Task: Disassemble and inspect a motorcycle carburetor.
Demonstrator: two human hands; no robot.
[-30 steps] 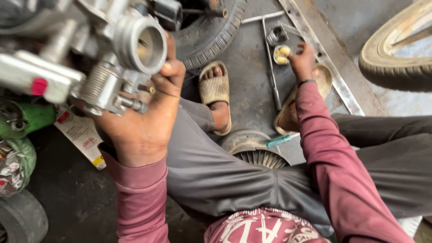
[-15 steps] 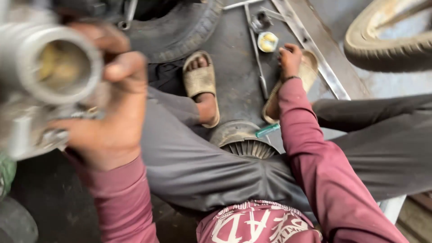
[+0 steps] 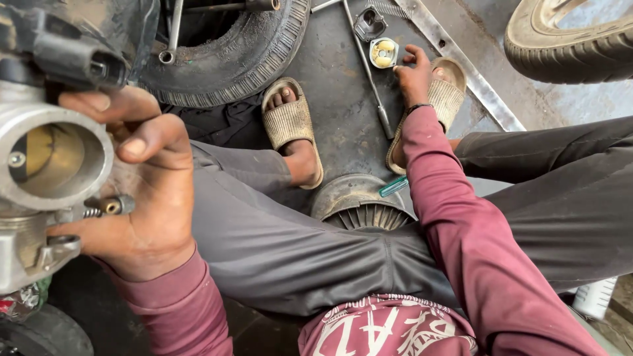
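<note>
1. Left hand (image 3: 142, 191) clamped on a metal throttle body (image 3: 49, 165), held up close to the camera; closer and larger now than a second ago, with the round bore turned to face the lens and a brass plate visible inside.
2. Small spring and screw (image 3: 109, 206) on the body's side, just beside the left palm.
3. Right hand (image 3: 414, 74) stretched far forward to the floor (image 3: 343, 125), fingers loosely apart, touching or almost touching a small round yellow part (image 3: 383, 53); not possible to tell whether already gripped. Hand in nearly the same place as before, only shifted a little with the view.
4. Dark small housing (image 3: 369, 23) just beyond the yellow part, and a long metal tool (image 3: 369, 72) lying beside both.
5. Two sandals (image 3: 290, 125) on the floor, a tyre (image 3: 231, 53) near the left foot, a finned round cover (image 3: 359, 204) between the knees, a green-handled tool (image 3: 393, 186) touching it.
6. Judgement: body lifted for inspection, while the other hand goes for the yellow part.
</note>
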